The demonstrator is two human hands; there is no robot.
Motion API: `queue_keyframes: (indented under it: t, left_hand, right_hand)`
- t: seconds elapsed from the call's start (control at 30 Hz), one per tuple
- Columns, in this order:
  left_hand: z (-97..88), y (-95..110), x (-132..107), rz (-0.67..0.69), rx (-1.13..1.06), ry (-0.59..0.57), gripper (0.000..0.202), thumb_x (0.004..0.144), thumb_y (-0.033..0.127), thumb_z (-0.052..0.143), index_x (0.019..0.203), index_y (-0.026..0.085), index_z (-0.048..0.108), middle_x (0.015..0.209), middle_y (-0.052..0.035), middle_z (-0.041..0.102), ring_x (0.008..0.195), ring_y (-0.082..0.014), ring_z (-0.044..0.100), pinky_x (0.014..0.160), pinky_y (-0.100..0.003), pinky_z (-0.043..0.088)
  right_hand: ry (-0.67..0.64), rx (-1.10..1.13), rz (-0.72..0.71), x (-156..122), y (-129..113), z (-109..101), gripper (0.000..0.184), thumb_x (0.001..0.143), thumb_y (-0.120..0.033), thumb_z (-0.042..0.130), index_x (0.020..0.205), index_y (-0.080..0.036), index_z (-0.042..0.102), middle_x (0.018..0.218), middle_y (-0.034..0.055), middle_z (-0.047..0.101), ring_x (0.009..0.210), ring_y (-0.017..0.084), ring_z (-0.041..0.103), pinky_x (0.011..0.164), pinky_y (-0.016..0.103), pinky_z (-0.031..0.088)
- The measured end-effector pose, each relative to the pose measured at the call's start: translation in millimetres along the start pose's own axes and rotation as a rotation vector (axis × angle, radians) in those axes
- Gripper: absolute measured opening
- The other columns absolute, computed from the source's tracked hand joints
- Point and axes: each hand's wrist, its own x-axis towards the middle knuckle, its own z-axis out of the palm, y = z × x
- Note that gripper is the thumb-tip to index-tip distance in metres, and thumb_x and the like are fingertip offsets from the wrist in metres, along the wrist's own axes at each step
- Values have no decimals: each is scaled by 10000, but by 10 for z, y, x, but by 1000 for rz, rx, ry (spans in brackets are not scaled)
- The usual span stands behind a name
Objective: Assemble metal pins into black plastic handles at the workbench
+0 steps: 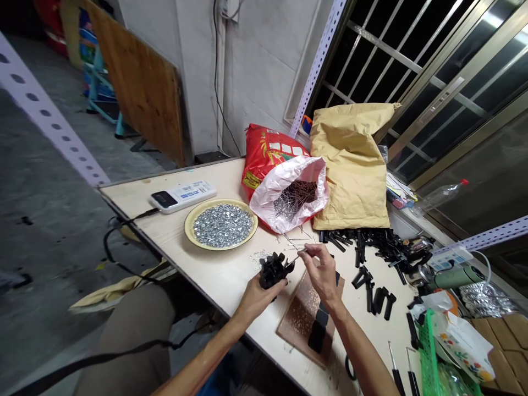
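Over the surface (225,283), a cluster of black plastic parts (273,269) is gripped by the left hand (258,300), its fingers wrapped closely around it for steadiness, while a thin metal pin (297,257) is pinched by the fingers of the right hand (324,269), just beside the cluster.

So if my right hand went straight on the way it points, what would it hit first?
Likely the black plastic part in your left hand, just ahead of your right hand; depth is unclear.
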Motion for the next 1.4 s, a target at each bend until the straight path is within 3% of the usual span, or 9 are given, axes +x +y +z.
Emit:
queue_keyframes:
  t: [0.27, 0.37, 0.5, 0.7, 0.83, 0.93, 1.07, 1.27, 1.4]
  left_hand:
    - [29, 60, 42, -22, 27, 28, 315, 528, 403, 719, 702, 144, 678, 611, -35, 692, 634, -225, 641, 584, -299, 497]
    - [20, 100, 1, 13, 58, 51, 326, 557, 422, 688, 746, 157, 668, 664, -36, 709, 673, -237, 649, 602, -305, 505]
    - [-25, 83, -53, 136, 84, 23, 291, 585, 407, 657, 760, 175, 670, 703, -36, 720, 699, -241, 654, 631, -304, 511]
    - [-37, 106, -50, 171, 115, 14, 236, 569, 370, 668, 708, 179, 664, 657, -26, 690, 654, -219, 637, 605, -288, 501]
    - [-30, 189, 27, -2, 78, 76, 293, 549, 413, 688, 684, 153, 673, 531, -9, 625, 533, -182, 576, 500, -273, 455]
    - [-68, 218, 68, -81, 55, 66, 305, 541, 432, 682, 624, 138, 688, 520, -25, 621, 532, -174, 564, 472, -261, 425]
    - [-70, 231, 30, -52, 30, 49, 314, 546, 436, 678, 648, 142, 713, 648, -57, 692, 656, -202, 615, 563, -272, 467]
    - [52, 218, -45, 31, 106, 92, 297, 534, 425, 684, 686, 172, 653, 651, -38, 689, 665, -230, 634, 575, -291, 479]
    - [63, 185, -81, 152, 185, 73, 268, 559, 412, 652, 722, 201, 624, 653, -17, 682, 653, -220, 629, 599, -284, 479]
  right_hand:
    - [-223, -8, -70, 114, 202, -47, 177, 873, -339, 540, 912, -223, 667, 893, 38, 670, 841, 170, 626, 764, 289, 486]
    - [-163, -294, 68, 392, 430, -69, 246, 917, -276, 441, 1003, -204, 660, 1001, 65, 642, 929, 171, 601, 814, 274, 456]
    - [-274, -771, 321, 750, 746, 73, 233, 905, -204, 452, 926, -163, 681, 983, 90, 637, 941, 181, 587, 808, 244, 414]
    - [-317, -860, 443, 948, 943, 359, 183, 873, -197, 506, 926, -159, 677, 1031, 120, 647, 978, 220, 594, 772, 257, 410]
    - [-304, -854, 509, 914, 910, 268, 250, 848, -88, 449, 980, -149, 652, 988, 136, 666, 954, 226, 611, 768, 275, 418]
    - [-278, -784, 534, 773, 848, 45, 227, 807, -59, 451, 891, -141, 645, 941, 136, 674, 924, 226, 619, 757, 278, 427]
    - [-278, -584, 545, 464, 713, -239, 104, 789, -162, 496, 725, -157, 578, 717, 71, 673, 768, 209, 655, 669, 273, 477]
    - [-203, 296, 538, 107, 259, -369, 355, 705, -482, 651, 763, -210, 432, 694, 26, 681, 628, 179, 673, 631, 319, 539]
    - [-239, 468, 466, 101, -99, -364, 398, 664, -479, 723, 773, -213, 448, 737, 11, 679, 715, 170, 672, 728, 331, 523]
